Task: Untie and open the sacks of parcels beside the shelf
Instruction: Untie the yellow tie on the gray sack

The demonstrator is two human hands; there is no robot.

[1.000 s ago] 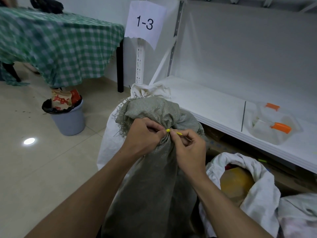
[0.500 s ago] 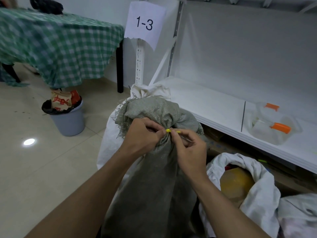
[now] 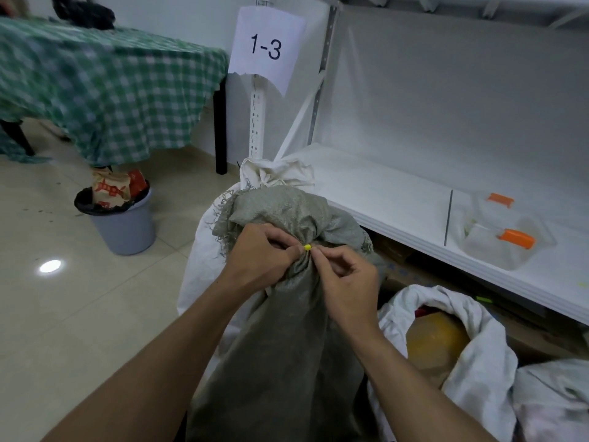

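The grey sack (image 3: 287, 346) stands on the pale tiled floor (image 3: 79, 314) just beside the white shelf (image 3: 382, 199), between a tied white sack (image 3: 277, 170) behind it and an open white sack (image 3: 478, 346) at its right. The left hand (image 3: 258, 260) grips the gathered neck with curled fingers; the right hand (image 3: 347, 282) pinches the yellow tie (image 3: 307, 247) there. A paper sign (image 3: 266, 49) reading 1-3 hangs on the shelf post. Further left stand a grey bin (image 3: 124, 231) and a table with green checked cloth (image 3: 111, 90)

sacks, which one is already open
The white sack holding the yellow parcel, mouth spread wide; the grey sack and the rear white sack are tied.
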